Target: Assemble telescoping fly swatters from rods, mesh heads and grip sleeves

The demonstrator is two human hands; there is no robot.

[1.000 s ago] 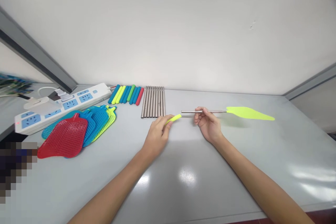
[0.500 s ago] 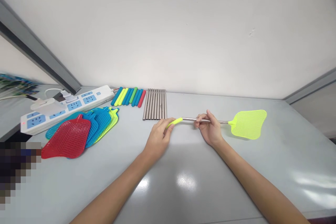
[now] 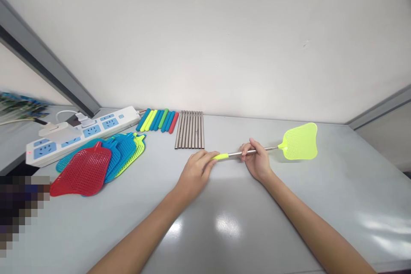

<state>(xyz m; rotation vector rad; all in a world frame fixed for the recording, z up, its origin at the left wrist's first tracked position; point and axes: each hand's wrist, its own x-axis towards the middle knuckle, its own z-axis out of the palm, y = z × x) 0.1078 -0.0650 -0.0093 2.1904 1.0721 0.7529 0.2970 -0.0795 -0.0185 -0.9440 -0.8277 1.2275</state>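
Both hands hold one fly swatter with a yellow-green perforated head and a metal rod. My left hand is closed round the yellow-green handle sleeve, whose rear part its fingers hide. My right hand is palm up, its fingers curled round the rod between sleeve and head. The swatter lies nearly level across my front, its head on the right and slightly raised. Beyond my left hand, several metal rods lie side by side, next to several coloured handle sleeves.
Left on the grey table is a fanned pile of swatter heads, a red one on top of blue and yellow-green ones. Behind it lies a white power strip with plugs and an adapter. A pale wall bounds the back.
The sleeve has swung into line with the rod, where it was bent at an angle to it before. The swatter head has risen and shifted a little left.
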